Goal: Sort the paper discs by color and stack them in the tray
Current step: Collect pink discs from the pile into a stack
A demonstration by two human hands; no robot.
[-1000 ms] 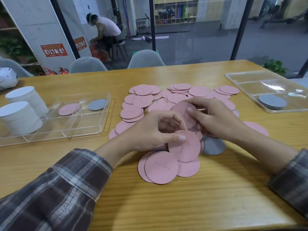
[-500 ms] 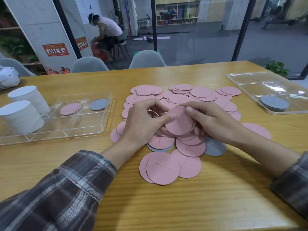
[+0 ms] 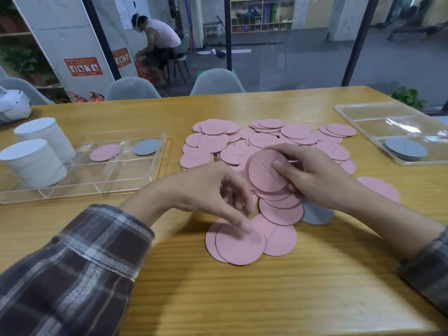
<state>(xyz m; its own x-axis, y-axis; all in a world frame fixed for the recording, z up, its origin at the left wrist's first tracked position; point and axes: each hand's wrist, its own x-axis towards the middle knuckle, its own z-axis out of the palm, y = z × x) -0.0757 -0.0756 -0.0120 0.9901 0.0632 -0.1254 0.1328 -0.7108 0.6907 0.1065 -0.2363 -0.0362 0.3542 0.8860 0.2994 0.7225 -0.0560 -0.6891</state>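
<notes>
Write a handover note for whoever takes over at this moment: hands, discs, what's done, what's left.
Right hand grips a small pink stack above the pile.
Left hand, blurred, reaches toward the near pink discs and seems to hold nothing.
Done: left tray holds one pink disc, one grey disc and two white stacks. Right tray holds grey discs.
Left: most pink discs lie loose on the table, plus a loose grey under the right wrist.

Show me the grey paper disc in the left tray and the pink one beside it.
Grey round paper disc [image 3: 147, 146]: head view, its centre.
Pink round paper disc [image 3: 105, 152]: head view, its centre.
</notes>
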